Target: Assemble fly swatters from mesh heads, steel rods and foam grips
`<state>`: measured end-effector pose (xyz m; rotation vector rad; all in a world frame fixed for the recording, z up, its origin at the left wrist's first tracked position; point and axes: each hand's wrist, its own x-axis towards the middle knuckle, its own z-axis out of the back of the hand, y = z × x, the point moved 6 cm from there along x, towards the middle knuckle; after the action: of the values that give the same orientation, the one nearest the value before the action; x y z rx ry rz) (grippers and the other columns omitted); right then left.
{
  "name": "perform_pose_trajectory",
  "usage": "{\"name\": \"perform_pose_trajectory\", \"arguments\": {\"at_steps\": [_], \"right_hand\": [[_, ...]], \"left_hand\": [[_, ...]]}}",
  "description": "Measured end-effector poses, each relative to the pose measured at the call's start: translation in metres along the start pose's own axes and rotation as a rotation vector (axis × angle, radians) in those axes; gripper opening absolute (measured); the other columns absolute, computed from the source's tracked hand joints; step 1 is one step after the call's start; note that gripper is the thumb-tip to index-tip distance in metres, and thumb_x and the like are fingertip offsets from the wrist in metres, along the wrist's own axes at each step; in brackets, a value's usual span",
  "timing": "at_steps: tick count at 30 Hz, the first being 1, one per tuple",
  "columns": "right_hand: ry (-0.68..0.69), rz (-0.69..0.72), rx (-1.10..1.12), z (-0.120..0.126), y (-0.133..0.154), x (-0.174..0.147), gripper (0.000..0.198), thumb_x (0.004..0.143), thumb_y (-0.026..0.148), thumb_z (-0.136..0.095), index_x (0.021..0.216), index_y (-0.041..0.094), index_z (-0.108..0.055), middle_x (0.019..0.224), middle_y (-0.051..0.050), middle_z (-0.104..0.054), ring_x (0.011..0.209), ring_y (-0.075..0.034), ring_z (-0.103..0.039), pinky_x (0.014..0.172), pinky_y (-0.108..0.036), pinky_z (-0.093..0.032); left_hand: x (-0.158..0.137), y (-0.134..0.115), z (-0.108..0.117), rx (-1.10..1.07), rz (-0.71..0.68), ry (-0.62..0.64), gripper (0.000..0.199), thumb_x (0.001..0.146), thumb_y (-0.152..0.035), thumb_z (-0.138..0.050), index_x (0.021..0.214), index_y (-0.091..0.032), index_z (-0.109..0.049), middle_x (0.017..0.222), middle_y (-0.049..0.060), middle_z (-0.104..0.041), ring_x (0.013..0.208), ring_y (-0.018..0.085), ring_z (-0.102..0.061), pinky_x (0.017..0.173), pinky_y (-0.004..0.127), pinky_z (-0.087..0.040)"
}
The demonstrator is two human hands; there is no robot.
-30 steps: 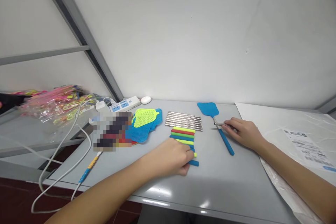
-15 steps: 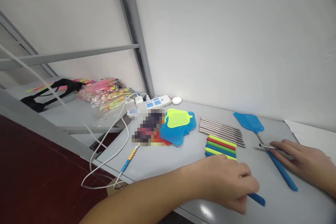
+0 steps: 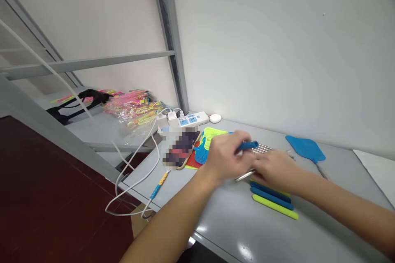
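Observation:
My left hand (image 3: 230,156) is closed around a blue plastic handle (image 3: 248,145), whose end pokes out past the fingers. My right hand (image 3: 273,168) presses close beside it, fingers curled on a thin metal rod (image 3: 245,175) that shows below the two hands. Behind them, more metal rods (image 3: 262,148) lie side by side, partly covered. Coloured handles (image 3: 274,206) in blue and yellow lie in a row under my right hand and wrist. Perforated swatter heads (image 3: 212,133) in yellow, blue and red are stacked left of my left hand.
A blue fly swatter (image 3: 305,148) lies at the right, its lower part behind my forearm. Left are a phone (image 3: 182,148) on a cable, a power strip (image 3: 194,119) and a white round object (image 3: 215,118). Bagged colourful items (image 3: 132,104) fill the neighbouring shelf.
Both hands have come together over the rods: the left rose with the blue handle, the right moved left from the blue swatter with the metal rod. The view shifted slightly.

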<state>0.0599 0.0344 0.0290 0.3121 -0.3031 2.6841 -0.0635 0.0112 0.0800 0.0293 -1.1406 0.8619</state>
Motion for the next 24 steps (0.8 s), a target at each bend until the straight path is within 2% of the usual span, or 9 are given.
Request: {"name": "perform_pose_trajectory", "arguments": {"at_steps": [1, 3, 6, 8, 12, 15, 18, 21, 24], "right_hand": [[-0.003, 0.021, -0.041, -0.004, 0.009, 0.013, 0.015, 0.088, 0.025, -0.056, 0.101, 0.020, -0.061, 0.077, -0.003, -0.070, 0.050, -0.016, -0.058, 0.046, -0.028, -0.021], [0.003, 0.057, -0.090, -0.014, 0.022, 0.033, 0.020, 0.089, 0.027, -0.056, 0.106, 0.018, -0.060, 0.081, -0.005, -0.070, 0.048, -0.015, -0.055, 0.045, -0.029, -0.017], [0.014, 0.130, -0.140, -0.029, 0.035, 0.051, 0.031, 0.090, 0.016, -0.053, 0.121, 0.016, -0.055, 0.090, -0.007, -0.069, 0.048, -0.012, -0.053, 0.046, -0.029, -0.015], [0.015, 0.174, -0.170, -0.036, 0.041, 0.055, 0.038, 0.090, 0.010, -0.050, 0.127, 0.014, -0.052, 0.087, -0.005, -0.067, 0.048, -0.012, -0.052, 0.046, -0.030, -0.016], [-0.066, 0.273, -0.209, -0.026, 0.049, 0.045, 0.036, 0.091, 0.007, -0.045, 0.127, 0.009, -0.054, 0.074, -0.003, -0.061, 0.051, -0.014, -0.052, 0.047, -0.031, -0.020], [-0.192, 0.327, -0.207, 0.002, 0.047, 0.019, 0.035, 0.093, 0.007, -0.041, 0.125, 0.008, -0.055, 0.073, -0.003, -0.060, 0.053, -0.014, -0.048, 0.049, -0.032, -0.024], [-0.295, 0.305, -0.190, 0.029, 0.033, -0.022, 0.037, 0.095, 0.011, -0.043, 0.131, 0.012, -0.052, 0.068, -0.001, -0.056, 0.054, -0.014, -0.046, 0.051, -0.032, -0.026], [-0.337, 0.148, -0.178, 0.044, 0.007, -0.072, 0.049, 0.093, 0.008, -0.043, 0.141, 0.019, -0.045, 0.062, 0.002, -0.051, 0.054, -0.015, -0.046, 0.054, -0.032, -0.030], [-0.380, -0.031, -0.171, 0.047, -0.018, -0.125, 0.057, 0.093, 0.010, -0.044, 0.147, 0.028, -0.040, 0.061, 0.002, -0.051, 0.050, -0.016, -0.044, 0.052, -0.032, -0.031]], "left_hand": [[0.002, 0.012, 0.005, 0.016, 0.089, -0.033, 0.011, 0.078, -0.024, -0.045, 0.084, -0.022, -0.055, 0.061, -0.004, -0.057, 0.053, 0.011, -0.050, 0.057, 0.024, -0.041], [0.005, 0.032, 0.007, 0.075, 0.217, -0.010, 0.012, 0.079, -0.023, -0.045, 0.086, -0.023, -0.055, 0.061, -0.004, -0.054, 0.053, 0.011, -0.048, 0.057, 0.024, -0.040], [0.008, 0.060, 0.003, 0.237, 0.347, 0.172, 0.013, 0.083, -0.024, -0.047, 0.091, -0.024, -0.057, 0.060, -0.004, -0.054, 0.057, 0.016, -0.052, 0.059, 0.026, -0.037], [0.008, 0.076, 0.003, 0.328, 0.405, 0.267, 0.013, 0.086, -0.027, -0.048, 0.093, -0.025, -0.059, 0.062, -0.002, -0.056, 0.060, 0.018, -0.054, 0.058, 0.027, -0.035], [0.009, 0.091, 0.010, 0.353, 0.431, 0.285, 0.016, 0.090, -0.030, -0.045, 0.092, -0.024, -0.059, 0.063, 0.000, -0.058, 0.061, 0.019, -0.055, 0.057, 0.027, -0.032], [0.009, 0.092, 0.011, 0.343, 0.423, 0.286, 0.016, 0.091, -0.030, -0.044, 0.091, -0.023, -0.059, 0.066, 0.000, -0.059, 0.064, 0.019, -0.056, 0.058, 0.026, -0.032], [0.009, 0.084, 0.007, 0.322, 0.396, 0.292, 0.019, 0.093, -0.032, -0.043, 0.089, -0.023, -0.058, 0.068, 0.001, -0.059, 0.064, 0.018, -0.056, 0.059, 0.026, -0.032], [0.007, 0.069, -0.004, 0.282, 0.348, 0.320, 0.024, 0.094, -0.038, -0.042, 0.083, -0.023, -0.057, 0.065, -0.001, -0.057, 0.061, 0.017, -0.053, 0.058, 0.026, -0.031], [0.002, 0.049, -0.022, 0.213, 0.248, 0.396, 0.029, 0.095, -0.042, -0.043, 0.079, -0.022, -0.056, 0.065, -0.001, -0.056, 0.062, 0.016, -0.052, 0.058, 0.026, -0.030]]}}
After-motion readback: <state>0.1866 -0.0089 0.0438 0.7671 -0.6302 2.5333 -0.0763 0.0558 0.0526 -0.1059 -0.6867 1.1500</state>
